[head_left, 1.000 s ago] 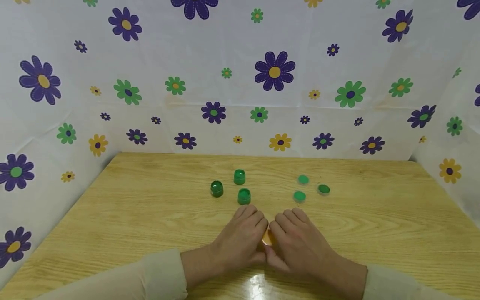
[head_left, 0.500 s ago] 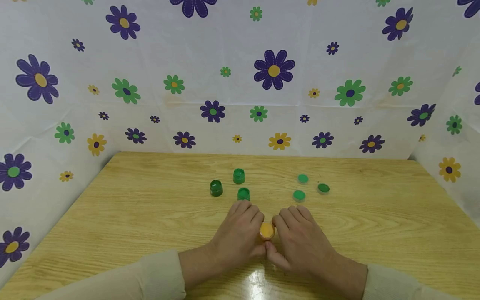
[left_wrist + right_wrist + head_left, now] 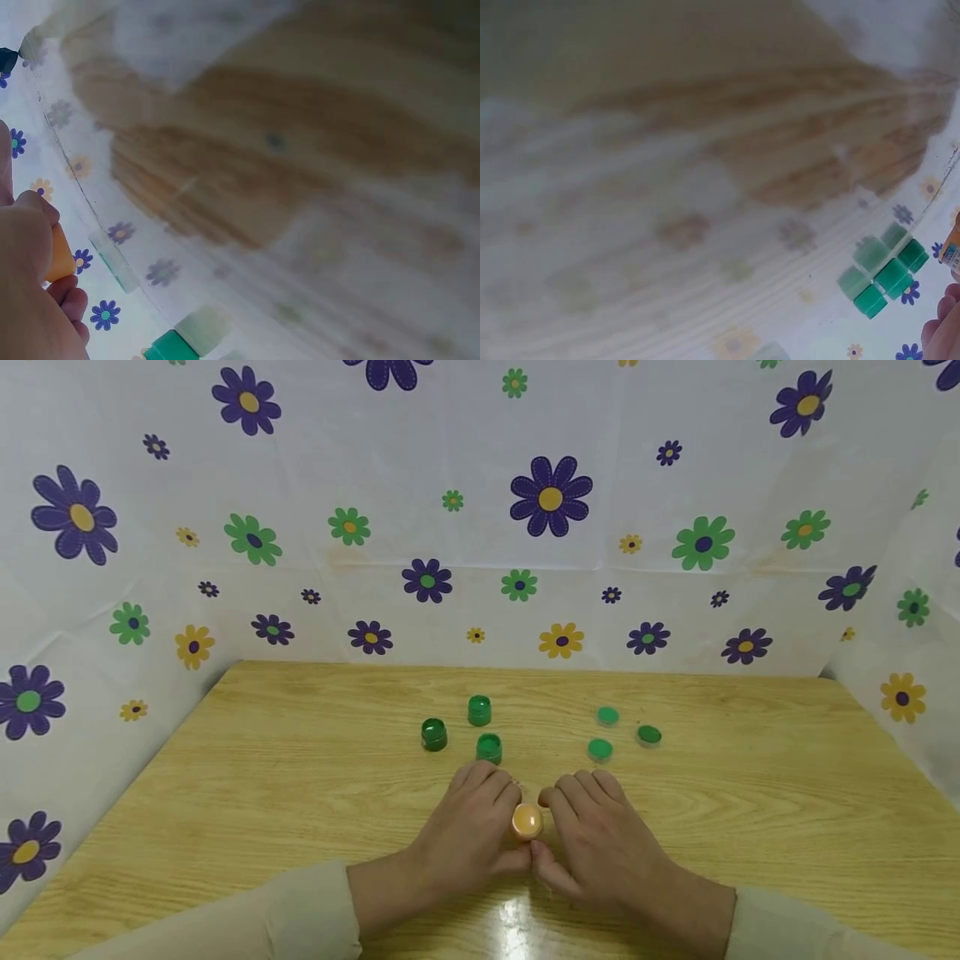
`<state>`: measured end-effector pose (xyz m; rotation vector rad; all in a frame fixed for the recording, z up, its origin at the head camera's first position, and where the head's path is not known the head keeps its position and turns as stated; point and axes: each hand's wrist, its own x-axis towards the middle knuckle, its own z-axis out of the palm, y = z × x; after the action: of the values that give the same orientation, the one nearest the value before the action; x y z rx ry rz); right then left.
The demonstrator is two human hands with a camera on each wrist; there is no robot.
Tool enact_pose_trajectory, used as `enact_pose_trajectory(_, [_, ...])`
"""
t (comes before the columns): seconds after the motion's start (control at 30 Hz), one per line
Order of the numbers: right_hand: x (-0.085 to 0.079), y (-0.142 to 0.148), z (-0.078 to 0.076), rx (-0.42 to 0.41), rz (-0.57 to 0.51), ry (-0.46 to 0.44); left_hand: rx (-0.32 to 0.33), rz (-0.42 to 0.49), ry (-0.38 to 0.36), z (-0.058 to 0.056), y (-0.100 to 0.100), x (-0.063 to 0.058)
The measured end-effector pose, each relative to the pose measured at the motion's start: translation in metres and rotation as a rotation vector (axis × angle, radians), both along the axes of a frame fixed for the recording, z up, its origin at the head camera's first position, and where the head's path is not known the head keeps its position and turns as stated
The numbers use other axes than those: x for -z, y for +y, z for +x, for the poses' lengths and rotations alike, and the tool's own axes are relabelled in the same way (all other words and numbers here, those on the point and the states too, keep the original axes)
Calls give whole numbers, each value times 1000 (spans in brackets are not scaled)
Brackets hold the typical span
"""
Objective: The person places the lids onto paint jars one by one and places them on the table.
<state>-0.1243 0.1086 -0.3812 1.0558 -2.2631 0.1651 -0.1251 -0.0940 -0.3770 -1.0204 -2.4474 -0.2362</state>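
Observation:
A small orange paint jar (image 3: pixel 527 821) stands between the two hands in the head view, its round orange top facing up. My left hand (image 3: pixel 465 827) grips it from the left, the curled fingers behind and the thumb below. My right hand (image 3: pixel 603 839) is bent round its right side, thumb tip at the lower rim and index fingertip by the upper right rim. In the left wrist view, the orange jar (image 3: pixel 61 255) shows between the thumb and fingers of my left hand (image 3: pixel 26 262). The right wrist view catches a printed label on the orange jar (image 3: pixel 951 251), above my right hand's fingers (image 3: pixel 941 330).
Three green paint jars, including a dark green one (image 3: pixel 433 735), stand without lids behind the left hand. Three green-coated lids, one of them dark (image 3: pixel 649 736), lie beyond the right hand. The wooden table (image 3: pixel 285 802) ends at a white flowered cloth (image 3: pixel 420 485).
The orange jar has shifted slightly left with my left hand, and its top has tipped into fuller view. My right hand's fingers stand a little farther from the left hand's.

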Motion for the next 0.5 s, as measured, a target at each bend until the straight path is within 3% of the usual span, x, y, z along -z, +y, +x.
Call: enact_pose_trajectory(0.5, [1, -3, -2, -81, -33, 73, 29, 16, 54, 0, 1, 2])
